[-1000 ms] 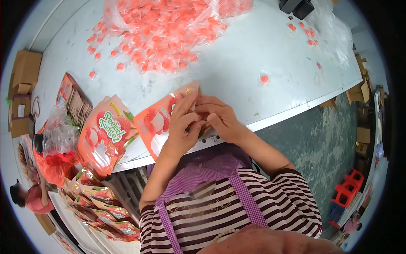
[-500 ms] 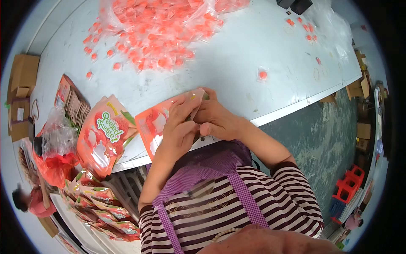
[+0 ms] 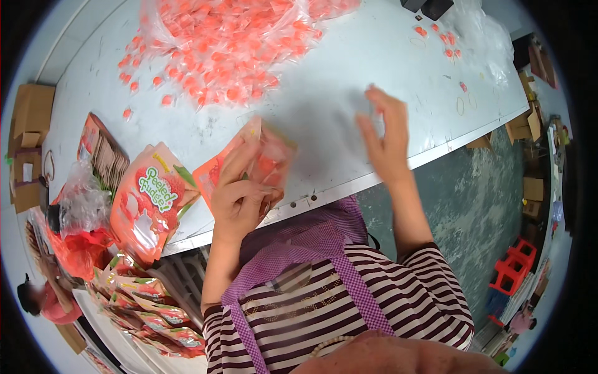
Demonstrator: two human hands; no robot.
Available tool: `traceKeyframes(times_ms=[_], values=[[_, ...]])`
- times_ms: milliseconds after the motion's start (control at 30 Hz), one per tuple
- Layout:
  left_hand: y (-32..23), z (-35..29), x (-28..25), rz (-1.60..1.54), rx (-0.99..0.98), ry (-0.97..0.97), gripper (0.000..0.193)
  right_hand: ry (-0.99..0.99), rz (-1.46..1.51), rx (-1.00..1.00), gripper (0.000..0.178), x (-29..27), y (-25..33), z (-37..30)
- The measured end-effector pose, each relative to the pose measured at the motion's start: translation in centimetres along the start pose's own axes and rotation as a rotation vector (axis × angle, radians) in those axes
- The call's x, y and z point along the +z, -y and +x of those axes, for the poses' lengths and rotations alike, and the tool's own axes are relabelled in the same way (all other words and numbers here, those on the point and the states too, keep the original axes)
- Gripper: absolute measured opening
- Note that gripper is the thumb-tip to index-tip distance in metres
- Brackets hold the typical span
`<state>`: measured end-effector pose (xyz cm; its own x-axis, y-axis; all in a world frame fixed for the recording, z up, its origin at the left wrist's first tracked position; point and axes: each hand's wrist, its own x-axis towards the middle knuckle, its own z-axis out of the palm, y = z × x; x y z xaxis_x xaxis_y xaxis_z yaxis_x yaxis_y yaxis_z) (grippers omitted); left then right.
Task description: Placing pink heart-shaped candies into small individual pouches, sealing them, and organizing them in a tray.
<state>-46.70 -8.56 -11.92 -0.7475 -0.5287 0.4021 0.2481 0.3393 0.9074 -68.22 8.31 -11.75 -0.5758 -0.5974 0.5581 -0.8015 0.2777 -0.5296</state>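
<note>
My left hand (image 3: 238,199) grips a red and pink printed pouch (image 3: 273,156) near the table's front edge, its fingers and thumb closed on it. The pouch is tilted and its clear part shows at the right. Over the table to the right, my right hand (image 3: 391,140) has thumb and fingers apart, slightly blurred. A small clear-wrapped piece (image 3: 377,112) shows partly between its thumb and forefinger, not visibly gripped. Left of my left hand lies another printed pouch (image 3: 149,202), flat at the table edge.
A large heap of orange-red wrapped pieces (image 3: 218,56) covers the far table. A stack of pouches (image 3: 103,146) stands at the left, beside a clear and red plastic bag (image 3: 84,246). More pouches (image 3: 146,305) lie below it. Red plastic stools (image 3: 514,268) are at the right.
My right hand has left the pouch and moved right and outward, its fingers spreading. The pouch has turned in my left hand, which still holds it.
</note>
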Motion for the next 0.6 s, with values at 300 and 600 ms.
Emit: traceKeyframes(times_ms=[300,600], values=[[0.1,0.4,0.0,0.18,0.001,0.11,0.014,0.079,0.031,0.154,0.02,0.8,-3.6,-0.6],[-0.8,-0.6,0.3,0.009,-0.128,-0.015,0.014,0.352,0.477,-0.424,0.034,3.8,5.8,-1.2]])
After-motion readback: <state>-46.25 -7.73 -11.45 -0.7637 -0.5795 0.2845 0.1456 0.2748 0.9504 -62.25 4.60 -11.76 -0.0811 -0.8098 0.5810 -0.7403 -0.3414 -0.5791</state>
